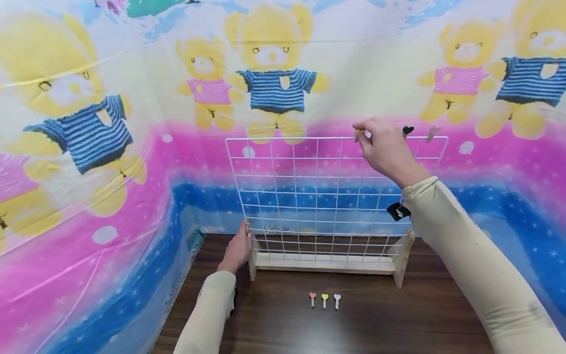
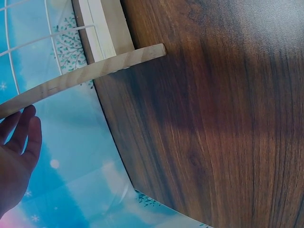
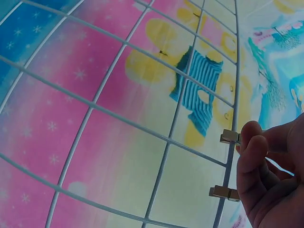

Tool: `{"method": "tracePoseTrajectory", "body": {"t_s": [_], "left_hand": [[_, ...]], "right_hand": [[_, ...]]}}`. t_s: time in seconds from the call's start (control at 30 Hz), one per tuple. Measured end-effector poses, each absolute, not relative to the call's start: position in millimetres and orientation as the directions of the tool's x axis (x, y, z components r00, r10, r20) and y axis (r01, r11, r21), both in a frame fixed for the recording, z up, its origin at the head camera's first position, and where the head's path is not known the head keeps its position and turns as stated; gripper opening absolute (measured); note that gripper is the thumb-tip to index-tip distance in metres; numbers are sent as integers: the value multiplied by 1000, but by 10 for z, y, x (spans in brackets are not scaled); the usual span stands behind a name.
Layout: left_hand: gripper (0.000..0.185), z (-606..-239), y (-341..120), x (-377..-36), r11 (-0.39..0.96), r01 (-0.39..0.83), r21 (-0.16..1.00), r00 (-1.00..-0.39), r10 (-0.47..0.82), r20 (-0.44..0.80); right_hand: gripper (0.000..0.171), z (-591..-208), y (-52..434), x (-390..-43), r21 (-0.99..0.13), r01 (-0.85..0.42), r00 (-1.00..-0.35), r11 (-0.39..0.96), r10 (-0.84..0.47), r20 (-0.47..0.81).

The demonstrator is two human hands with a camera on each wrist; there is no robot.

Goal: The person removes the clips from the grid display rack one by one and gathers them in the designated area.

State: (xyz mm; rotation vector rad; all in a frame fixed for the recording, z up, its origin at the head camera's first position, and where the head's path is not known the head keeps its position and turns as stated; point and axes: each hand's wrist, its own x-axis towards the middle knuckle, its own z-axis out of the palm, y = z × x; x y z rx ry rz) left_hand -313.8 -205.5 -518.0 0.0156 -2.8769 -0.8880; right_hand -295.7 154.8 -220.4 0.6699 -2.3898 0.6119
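My right hand [image 1: 382,147] is at the top wire of a white wire grid [image 1: 317,196], thumb and fingertip pinching a small wooden clothespin [image 3: 230,137] with a yellow top. In the right wrist view the clothespin's jaws straddle the wire. Just to the right, a clothespin with a dark green heart [image 1: 408,130] and one with a pink heart [image 1: 434,132] sit on the same wire. My left hand [image 1: 236,250] touches the left wooden leg [image 2: 71,78] of the grid's stand, its fairly straight fingers against the outer side; the thumb is hidden in the left wrist view.
On the dark wooden table [image 1: 283,324], in front of the stand, three clothespins lie in a row: orange heart [image 1: 312,300], yellow heart [image 1: 325,300] and white heart [image 1: 337,301]. A teddy-bear patterned cloth [image 1: 367,64] hangs close behind and at both sides.
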Motion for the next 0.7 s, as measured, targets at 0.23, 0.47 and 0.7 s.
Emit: {"method": "tracePoseTrajectory", "body": {"t_s": [0.23, 0.47, 0.7], "left_hand": [[41, -5148, -2043, -3128, 824, 27, 566, -991, -51, 121], [41, -5164, -2047, -3145, 825, 23, 564, -991, -55, 121], [41, -5160, -2045, -3128, 816, 31, 577, -991, -51, 126]], "right_hand": [[30, -2173, 1536, -2948, -353, -524, -779, 775, -268, 567], [26, -2190, 1557, -2967, -366, -554, -757, 748, -269, 595], [22, -2210, 1551, -2988, -351, -590, -695, 727, -237, 679]]}}
